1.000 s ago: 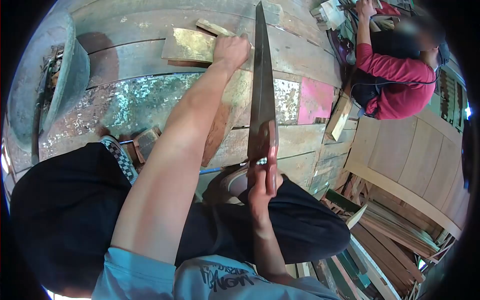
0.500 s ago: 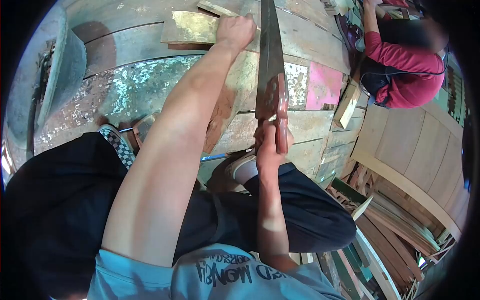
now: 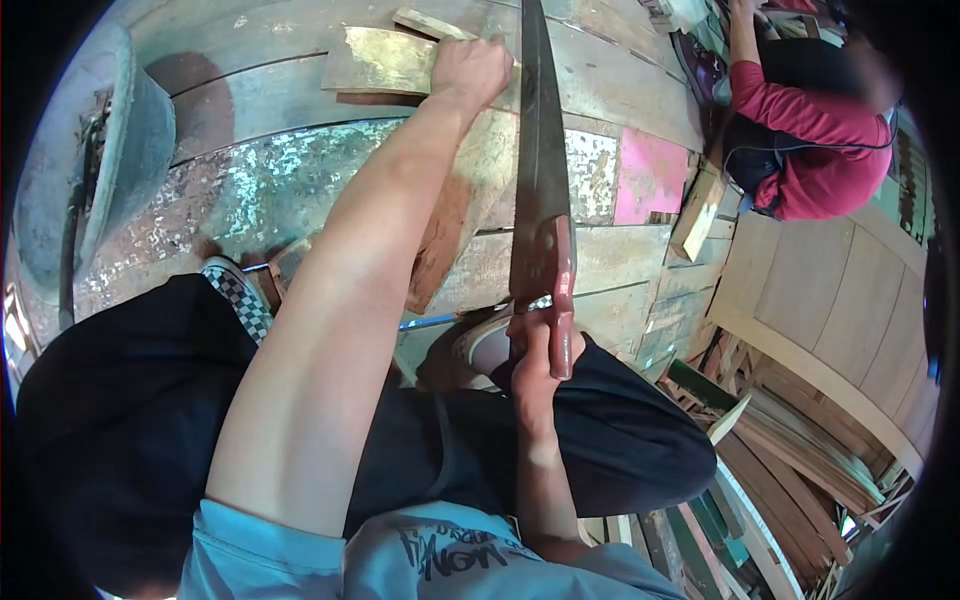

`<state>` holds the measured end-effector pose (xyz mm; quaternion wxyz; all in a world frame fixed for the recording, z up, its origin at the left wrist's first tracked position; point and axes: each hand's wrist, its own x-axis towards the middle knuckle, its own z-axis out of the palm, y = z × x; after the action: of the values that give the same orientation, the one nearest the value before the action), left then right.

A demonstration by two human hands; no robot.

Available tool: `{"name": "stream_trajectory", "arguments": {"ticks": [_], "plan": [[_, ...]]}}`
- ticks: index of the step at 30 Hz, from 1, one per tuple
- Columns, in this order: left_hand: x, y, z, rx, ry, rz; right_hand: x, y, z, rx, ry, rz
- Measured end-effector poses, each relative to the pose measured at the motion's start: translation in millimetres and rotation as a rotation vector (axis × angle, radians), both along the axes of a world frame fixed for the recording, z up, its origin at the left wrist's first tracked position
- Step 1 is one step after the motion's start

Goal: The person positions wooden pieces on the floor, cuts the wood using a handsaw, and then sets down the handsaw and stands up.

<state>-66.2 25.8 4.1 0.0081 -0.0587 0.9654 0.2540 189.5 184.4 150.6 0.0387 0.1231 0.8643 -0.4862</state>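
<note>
My right hand (image 3: 537, 362) is wrapped round the reddish handle of a hand saw (image 3: 541, 140), whose long dark blade points away from me. At the top centre, my left hand (image 3: 473, 70) is closed on the right end of a short wooden board (image 3: 375, 60) with a yellowish worn patch. The blade passes just right of that hand; whether its teeth touch the board cannot be made out. A narrow wood strip (image 3: 432, 22) lies behind the board.
A grey tub (image 3: 150, 140) stands at left. A person in a red top (image 3: 815, 150) crouches at upper right, near a wood block (image 3: 697, 215). Stacked lumber (image 3: 800, 450) and a wooden panel (image 3: 830, 290) are at right. A brown wood piece (image 3: 437, 245) lies beyond my legs.
The saw and my right hand first moved away from me, then came back toward my body. My left hand keeps its hold on the board. The view has shifted slightly.
</note>
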Motion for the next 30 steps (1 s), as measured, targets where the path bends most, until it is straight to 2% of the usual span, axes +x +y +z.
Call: {"name": "stream_trajectory", "arguments": {"ticks": [4,6,8,9,12,16,19,21,27,30], "plan": [[3,2,-3,0.082,0.084,0.068,-51,2,-49,0.091,0.198,0.174],[6,3,-3,0.094,0.081,0.037,-59,-4,-34,0.147,0.124,0.179],[4,2,-4,0.076,0.081,0.068,-43,-7,-17,-0.033,0.055,0.045],[0,0,-5,0.095,0.061,0.035,-26,-16,4,-0.011,-0.023,-0.013],[1,2,-7,0.060,0.078,0.072,-14,5,-22,0.089,0.116,0.142],[4,1,-8,0.118,0.116,0.062,-54,0,-46,0.144,0.218,0.183],[3,-1,-1,0.091,0.096,0.048,-34,-5,-22,-0.028,0.047,0.034],[2,-1,-3,0.065,0.091,0.042,-15,-5,-19,-0.129,0.066,0.017],[3,1,-10,0.084,0.132,0.061,-58,-5,-41,0.045,-0.010,0.097],[0,0,-6,0.124,0.129,0.081,-30,-5,-23,-0.091,-0.022,-0.007]]}}
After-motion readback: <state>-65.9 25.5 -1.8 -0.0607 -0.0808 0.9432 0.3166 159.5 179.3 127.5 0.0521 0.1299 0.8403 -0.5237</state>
